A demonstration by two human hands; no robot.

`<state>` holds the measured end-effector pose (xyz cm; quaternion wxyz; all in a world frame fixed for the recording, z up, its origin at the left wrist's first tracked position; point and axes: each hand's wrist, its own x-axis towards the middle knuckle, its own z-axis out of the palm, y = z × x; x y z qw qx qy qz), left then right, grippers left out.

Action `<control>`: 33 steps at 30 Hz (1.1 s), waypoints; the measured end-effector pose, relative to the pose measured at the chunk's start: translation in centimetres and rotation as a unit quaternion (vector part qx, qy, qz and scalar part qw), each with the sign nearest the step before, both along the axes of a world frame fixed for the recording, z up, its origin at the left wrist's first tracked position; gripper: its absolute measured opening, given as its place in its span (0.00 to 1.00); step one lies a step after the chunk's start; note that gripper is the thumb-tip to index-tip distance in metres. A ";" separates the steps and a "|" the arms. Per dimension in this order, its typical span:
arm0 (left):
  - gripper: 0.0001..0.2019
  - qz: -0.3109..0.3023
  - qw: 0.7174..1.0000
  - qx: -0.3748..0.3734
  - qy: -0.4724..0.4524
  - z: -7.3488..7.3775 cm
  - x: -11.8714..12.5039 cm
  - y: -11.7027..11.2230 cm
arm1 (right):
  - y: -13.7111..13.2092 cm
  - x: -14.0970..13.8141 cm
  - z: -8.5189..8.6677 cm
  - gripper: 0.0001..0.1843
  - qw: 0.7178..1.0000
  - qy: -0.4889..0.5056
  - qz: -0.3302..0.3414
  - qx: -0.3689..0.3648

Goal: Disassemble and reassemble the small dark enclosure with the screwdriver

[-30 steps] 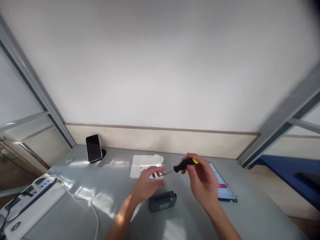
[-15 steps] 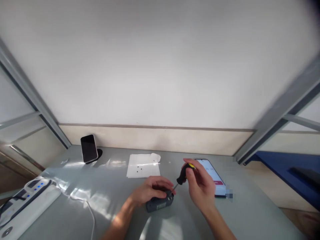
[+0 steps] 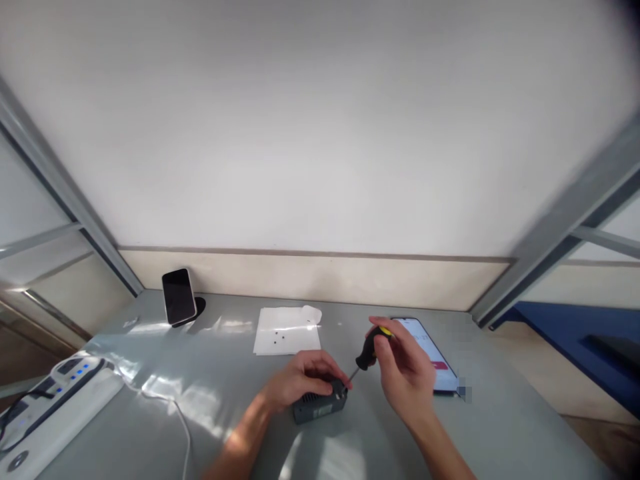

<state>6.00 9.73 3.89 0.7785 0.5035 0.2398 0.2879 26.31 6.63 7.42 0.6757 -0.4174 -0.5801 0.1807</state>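
A small dark grey box-shaped device [image 3: 320,409] with vent slots and a pale label on its near side rests on the grey table. My left hand [image 3: 306,380] is closed around its back and top, fingers reaching over toward the right end. In my right hand [image 3: 407,370] is a black and yellow screwdriver [image 3: 369,351], gripped by its handle and tilted. Its thin shaft points down-left to the device's right corner, by my left fingertips; the tip itself is too small to make out. Several tiny dark screws [image 3: 279,339] lie on a white sheet of paper [image 3: 267,347] behind the device.
A phone with a lit screen [image 3: 444,381] lies just right of my right hand. Back left, a dark-screened phone [image 3: 179,299] stands on a round stand. A white power strip [image 3: 65,427] and its white cable [image 3: 183,427] are on the left. A wall panel [image 3: 310,167] bounds the back.
My right hand and the screwdriver have shifted slightly right, and the shaft meets the device nearer its right edge. My left hand still holds the device in place.
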 end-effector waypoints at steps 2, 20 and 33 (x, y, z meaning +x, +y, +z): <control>0.13 0.002 1.000 -0.006 -0.005 0.0 0.0 0.0 | -0.1 0.0 0.0 0.11 1.000 -0.011 -0.002 0.005; 0.06 0.255 0.964 0.073 -0.009 -1.1 3.2 -1.9 | 0.1 0.7 0.4 0.14 0.992 0.003 0.046 0.115; 0.28 0.082 0.931 0.345 0.081 -1.5 3.2 -4.5 | 0.4 2.4 0.4 0.13 0.989 -0.040 -0.035 0.136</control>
